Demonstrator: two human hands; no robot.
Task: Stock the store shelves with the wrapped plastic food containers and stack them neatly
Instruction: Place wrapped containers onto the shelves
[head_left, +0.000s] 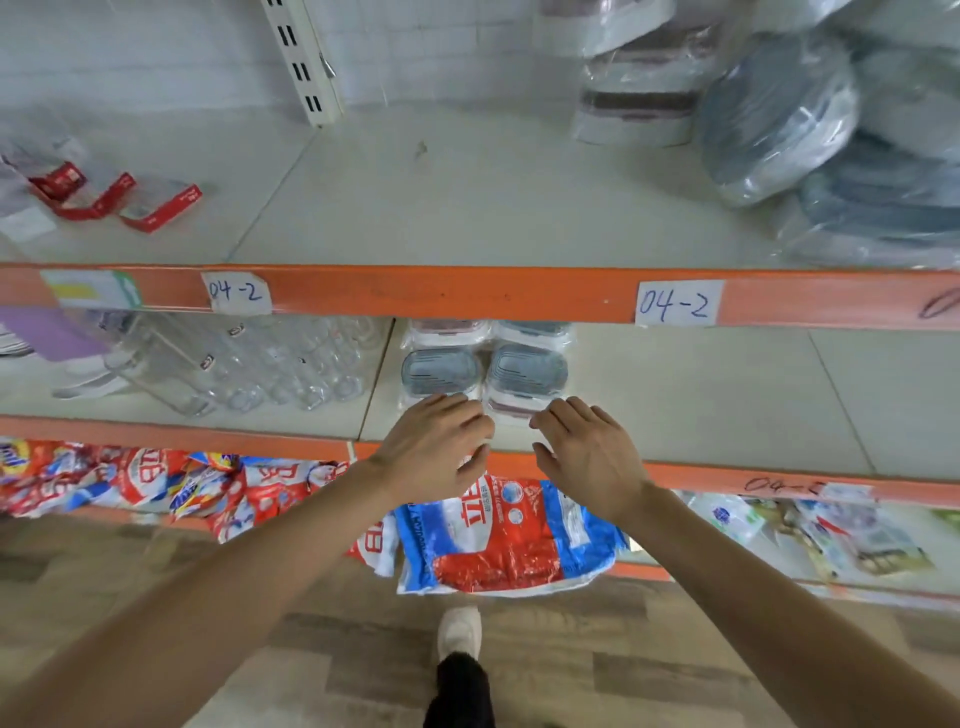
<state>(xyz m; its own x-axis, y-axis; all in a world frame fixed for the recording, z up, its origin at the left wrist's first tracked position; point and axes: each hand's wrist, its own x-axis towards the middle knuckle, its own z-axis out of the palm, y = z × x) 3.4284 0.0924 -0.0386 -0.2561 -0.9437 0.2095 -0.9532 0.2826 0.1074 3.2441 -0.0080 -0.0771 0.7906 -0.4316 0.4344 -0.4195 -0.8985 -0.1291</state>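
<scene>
Two wrapped stacks of grey-lidded plastic containers stand side by side on the middle shelf (701, 405), the left stack (440, 368) and the right stack (529, 370). My left hand (436, 441) lies against the front of the left stack with straight fingers. My right hand (582, 447) touches the front of the right stack, fingers relaxed and spread. More wrapped containers sit on the top shelf (467, 208) at the right: a white and pink stack (639, 93) and round grey ones (779, 119), leaning in a loose pile.
Clear glass jars (234, 364) fill the middle shelf to the left of the stacks. Red-labelled packets (104, 197) lie on the top shelf at left. Detergent bags (493, 535) hang over the bottom shelf. My shoe (460, 631) stands on the wooden floor.
</scene>
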